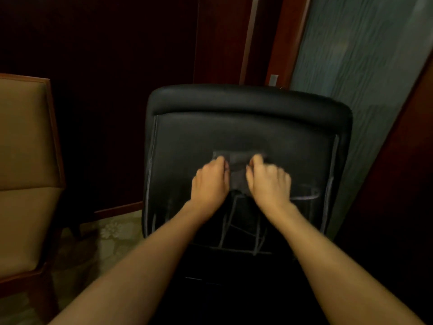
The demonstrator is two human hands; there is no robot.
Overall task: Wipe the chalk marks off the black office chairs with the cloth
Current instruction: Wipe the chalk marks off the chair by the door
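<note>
1. Head view showed a dark grey cloth (pixel 237 171) lying flat against the back of a black office chair (pixel 248 127), about mid-height on the backrest.
2. Left hand (pixel 210 181) gripped the cloth's left side with curled fingers, and the right hand (pixel 269 179) gripped its right side the same way, both pressed to the backrest.
3. Pale chalk marks (pixel 304 195) ran as lines just right of the right hand, down both side seams, and in a grid below the wrists.
4. A tan upholstered chair (pixel 25 160) with a wood frame stood well to the left.
5. Patterned carpet (pixel 112 231) showed between the two chairs.
</note>
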